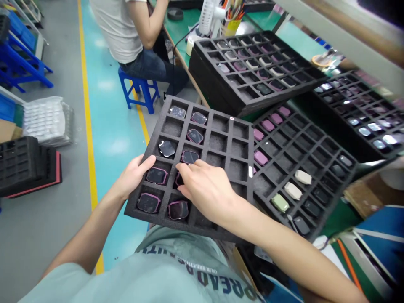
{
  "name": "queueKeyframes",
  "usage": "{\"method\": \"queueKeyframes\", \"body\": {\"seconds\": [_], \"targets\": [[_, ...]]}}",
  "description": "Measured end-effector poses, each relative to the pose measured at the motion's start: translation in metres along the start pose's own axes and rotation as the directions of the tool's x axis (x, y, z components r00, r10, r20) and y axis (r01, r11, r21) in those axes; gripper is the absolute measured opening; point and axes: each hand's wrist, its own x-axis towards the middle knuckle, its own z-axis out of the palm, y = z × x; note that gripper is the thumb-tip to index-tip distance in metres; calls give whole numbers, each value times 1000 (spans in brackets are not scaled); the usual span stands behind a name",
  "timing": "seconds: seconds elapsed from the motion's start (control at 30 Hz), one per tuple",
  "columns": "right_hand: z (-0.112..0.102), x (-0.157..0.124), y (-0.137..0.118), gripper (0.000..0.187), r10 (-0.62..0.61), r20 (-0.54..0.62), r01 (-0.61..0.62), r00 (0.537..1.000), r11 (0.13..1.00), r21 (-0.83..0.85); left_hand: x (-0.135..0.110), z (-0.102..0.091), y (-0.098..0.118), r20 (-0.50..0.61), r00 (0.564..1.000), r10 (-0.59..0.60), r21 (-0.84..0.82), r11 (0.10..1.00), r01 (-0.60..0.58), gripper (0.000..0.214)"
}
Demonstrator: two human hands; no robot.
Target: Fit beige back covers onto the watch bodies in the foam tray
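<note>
My left hand [134, 176] grips the left edge of a black foam tray [217, 159], its thumb on the rim. The tray is tilted in front of my body and divided into square compartments. Several smartwatch cases with dark screens lie in its two left columns; most have purple frames, like this watch case [148, 203] at the near left corner. Over the second column is my right hand [205, 185], its index finger and thumb closed around a purple watch case [178, 180] in a compartment. My fingers hide most of that case. The right columns' visible compartments are bare.
Another foam tray [277, 162] with pink, cream, green and dark cases lies to the right. Stacked trays of watches [246, 90] stand behind it on the green bench. A person [126, 38] sits on a blue stool [143, 94] ahead. Trays [19, 166] lie on the floor left.
</note>
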Motion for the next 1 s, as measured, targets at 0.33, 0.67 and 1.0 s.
{"method": "queueKeyframes", "body": {"seconds": [0.33,0.67,1.0], "targets": [[-10,-29,55,44,287,-336,29,897,720,694,5,2,7,-30,997,-67,7,998,67,55],[49,-64,265,35,841,-371,-105,395,442,891,8,-1,3,-14,996,-93,-31,995,93,53],[74,-62,299,45,781,-436,-365,448,604,708,4,4,10,-50,987,-150,3,989,150,68]]}}
